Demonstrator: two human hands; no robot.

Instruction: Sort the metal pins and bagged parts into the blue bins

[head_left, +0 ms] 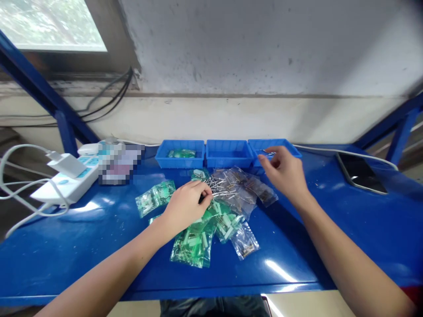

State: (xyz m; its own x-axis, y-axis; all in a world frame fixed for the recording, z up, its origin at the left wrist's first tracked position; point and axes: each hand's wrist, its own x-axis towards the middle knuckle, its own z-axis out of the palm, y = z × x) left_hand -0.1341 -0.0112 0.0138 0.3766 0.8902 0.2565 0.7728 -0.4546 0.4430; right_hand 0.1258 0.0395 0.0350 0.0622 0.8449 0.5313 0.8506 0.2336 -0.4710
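My left hand [190, 201] rests over the pile at the table's middle, its fingers curled in a pinch around thin metal pins [226, 193] that stick out to the right of the fingertips. Above the right blue bin [294, 154] is my right hand [286, 171]. Its thumb and index finger close around several thin silver pins, partly hidden by the hand. Green zip bags [191, 251] with pale strips lie under and beside my left hand. Clear bags [243, 200] with brownish pieces spread between the two hands.
A middle blue bin [228, 154] and a left blue bin [180, 160], which holds green packets, stand along the back. A white power strip [59, 185] with cables is at left. A phone [361, 174] lies at right. Blue metal struts [401, 132] frame the table [99, 259].
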